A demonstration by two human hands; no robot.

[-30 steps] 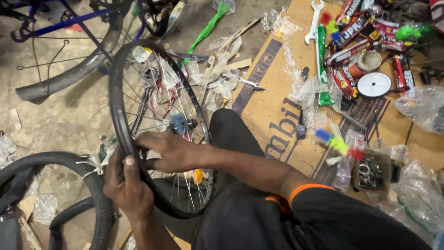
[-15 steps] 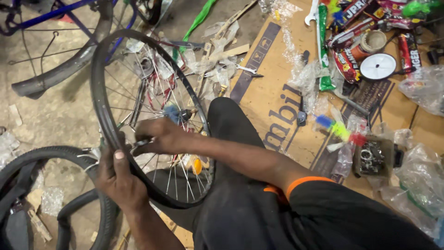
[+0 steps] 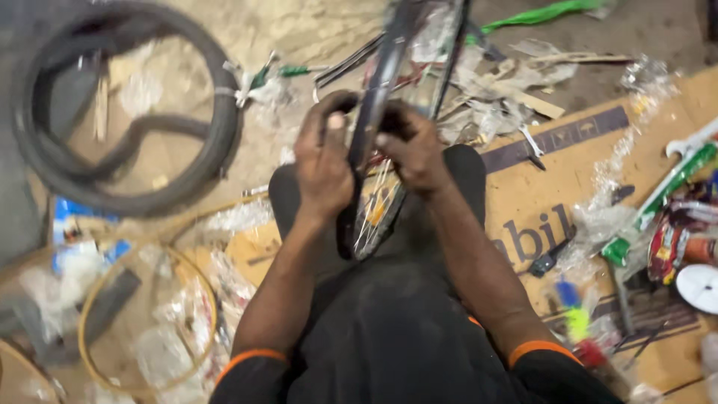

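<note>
A spoked bicycle wheel (image 3: 389,60) with a black tyre stands upright and edge-on between my knees, its lower part by my dark trousers. My left hand (image 3: 323,161) clasps the tyre from the left side, thumb up against the rim. My right hand (image 3: 411,146) grips the same stretch of tyre from the right. The two hands face each other across the rim, fingers curled over the rubber. The frame is blurred, so small parts at the rim are not readable.
A loose black tyre (image 3: 112,112) lies on the dirt floor at upper left. A bare yellowish rim (image 3: 146,322) rests at lower left among plastic wrap. Flattened cardboard (image 3: 523,224) at right carries a wrench (image 3: 692,142), packets and small tools.
The wheel has turned from broadside to edge-on and upright. Both hands have shifted onto its near edge, one each side. The camera view has swung left.
</note>
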